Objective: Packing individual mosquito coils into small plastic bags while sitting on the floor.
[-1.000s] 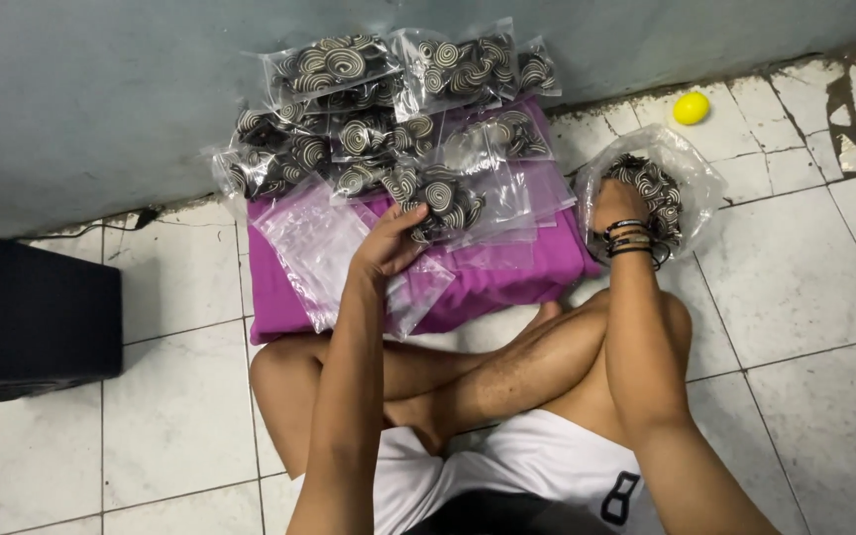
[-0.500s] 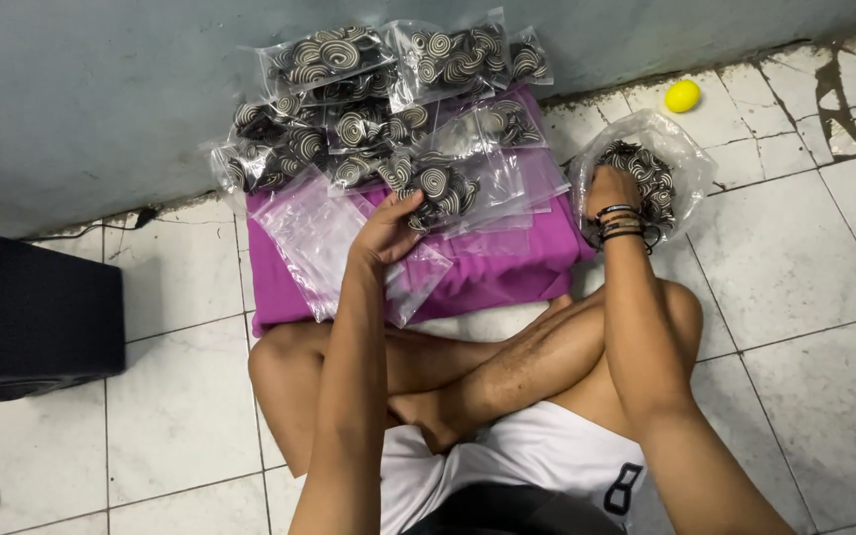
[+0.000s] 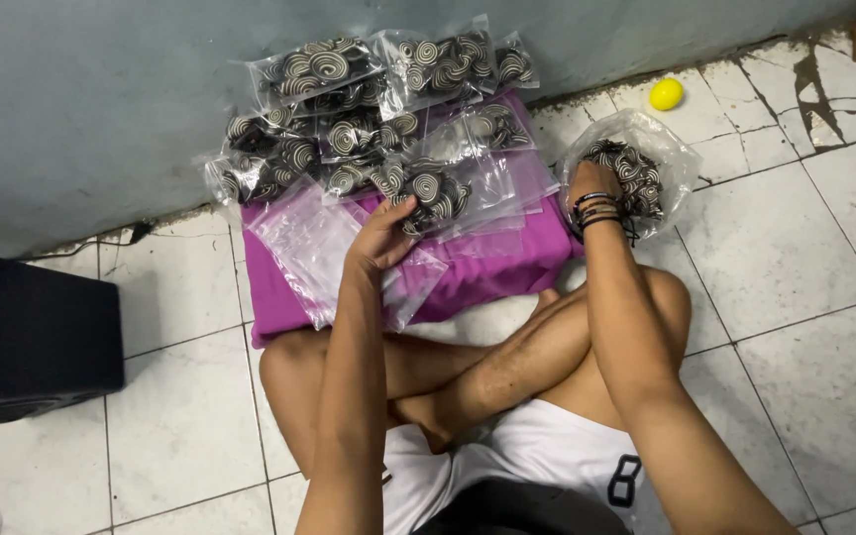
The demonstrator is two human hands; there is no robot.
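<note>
Left hand [image 3: 380, 241] pinches a small clear packet of spiral-patterned pieces [image 3: 431, 190] over the purple cloth [image 3: 507, 267], right hand [image 3: 587, 183] plunges into the big clear bag [image 3: 636, 168] on the tiles, its grip hidden, filled packets [image 3: 349, 99] stacked against the wall.

Even, soft light; sharp focus, mild glare on plastic.

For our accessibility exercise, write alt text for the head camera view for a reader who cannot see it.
A person sits cross-legged on white floor tiles, left hand on clear packets of spiral-patterned pieces over a purple cloth, right hand inside a clear bag of the same pieces. A yellow ball lies by the wall.
</note>
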